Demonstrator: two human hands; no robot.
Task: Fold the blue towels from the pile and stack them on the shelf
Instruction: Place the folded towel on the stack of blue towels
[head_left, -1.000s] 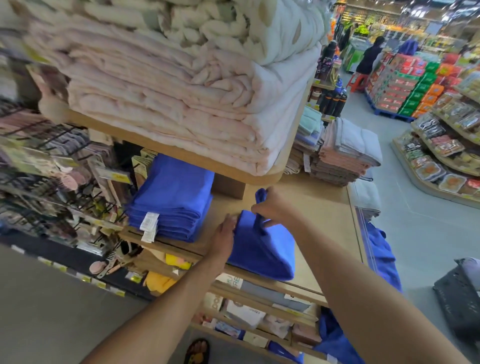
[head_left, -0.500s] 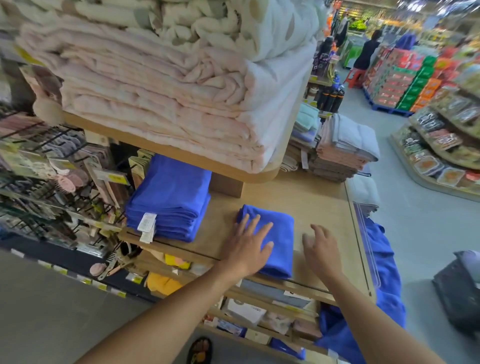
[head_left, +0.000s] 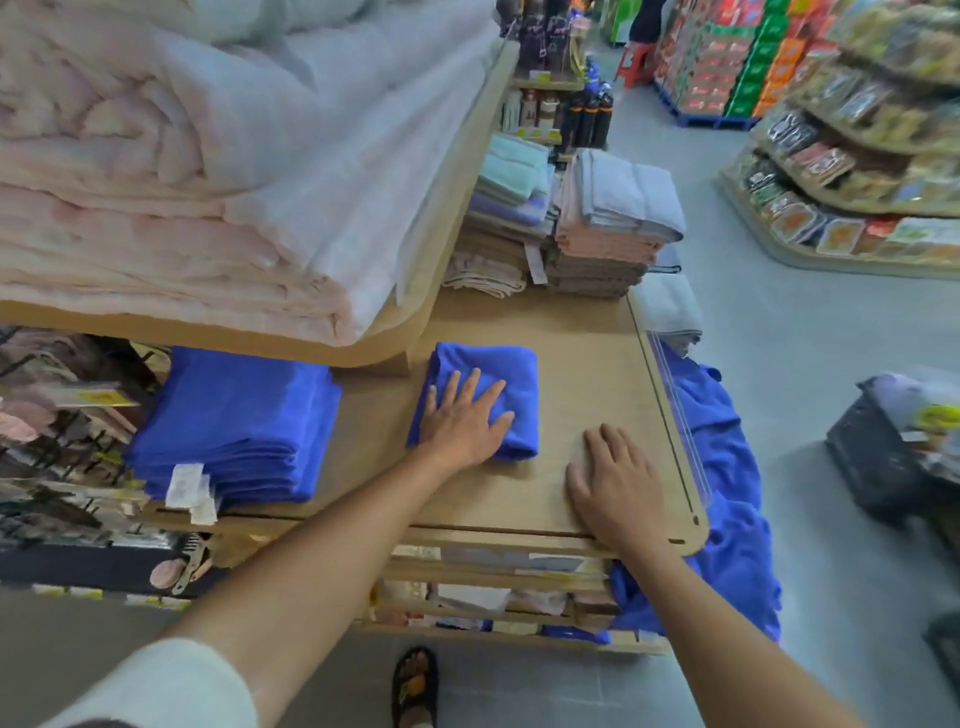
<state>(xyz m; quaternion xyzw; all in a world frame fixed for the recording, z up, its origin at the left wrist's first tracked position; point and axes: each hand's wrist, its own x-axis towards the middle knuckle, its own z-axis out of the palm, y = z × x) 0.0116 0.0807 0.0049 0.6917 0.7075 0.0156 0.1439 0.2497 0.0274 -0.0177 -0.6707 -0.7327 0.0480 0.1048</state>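
Note:
A folded blue towel (head_left: 511, 374) lies flat on the wooden shelf (head_left: 587, 379). My left hand (head_left: 465, 418) presses on it with straight, spread fingers. My right hand (head_left: 613, 480) rests flat on the bare shelf board to the right of the towel, holding nothing. A stack of folded blue towels (head_left: 234, 421) with white tags sits at the shelf's left, under the upper board. The pile of loose blue towels (head_left: 727, 499) hangs off the shelf's right edge toward the floor.
Thick pink and white blankets (head_left: 208, 171) fill the upper shelf (head_left: 447, 218) overhanging the left. Stacks of grey and pink towels (head_left: 608, 228) stand at the back. A dark basket (head_left: 883, 457) sits on the floor at right. Snack racks (head_left: 857, 156) line the aisle.
Both hands let go of the upright towel, which now lies flat. My left hand moved onto it and presses it down; my right hand came to rest on the bare board.

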